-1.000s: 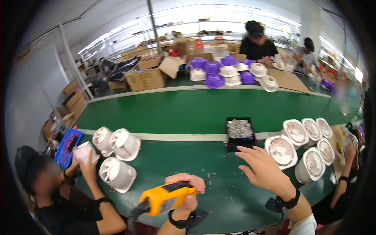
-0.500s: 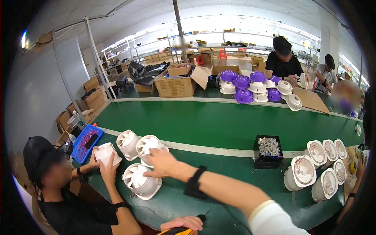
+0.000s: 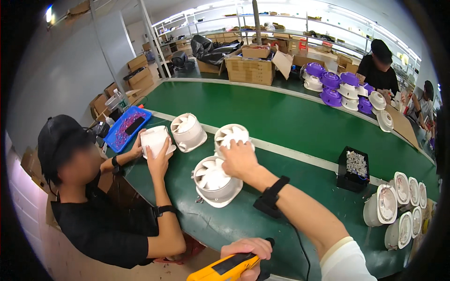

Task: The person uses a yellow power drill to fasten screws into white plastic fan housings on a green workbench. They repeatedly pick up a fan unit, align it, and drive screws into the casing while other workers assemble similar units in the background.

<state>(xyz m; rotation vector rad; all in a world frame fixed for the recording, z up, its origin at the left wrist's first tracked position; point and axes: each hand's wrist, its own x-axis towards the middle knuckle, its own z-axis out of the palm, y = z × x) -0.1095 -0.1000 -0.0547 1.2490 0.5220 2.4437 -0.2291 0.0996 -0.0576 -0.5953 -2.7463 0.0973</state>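
Note:
My left hand (image 3: 248,250) is wrapped round a yellow and black electric screwdriver (image 3: 222,268) at the lower edge. My right hand (image 3: 241,159), with a black band at its wrist, reaches across the table, closed over the near rim of a round white fan (image 3: 233,132). Its fingertips are down at the blades. The hand hides part of that fan's housing. A second white fan (image 3: 215,180) stands just in front, blades upward, close to my wrist. Another white fan (image 3: 187,131) is farther left, beside a co-worker's hands holding a white housing (image 3: 154,140).
A co-worker (image 3: 93,201) sits at the left by a blue tray (image 3: 110,140) of wires. A black bin (image 3: 351,180) of small metal parts stands to the right, near several white housings (image 3: 379,206). Purple and white housings (image 3: 332,97) are stacked across the green belt (image 3: 262,107).
The view has swung left, so the scene sits farther right. My right hand has come down onto the far fan. More of the yellow screwdriver in my left hand now shows.

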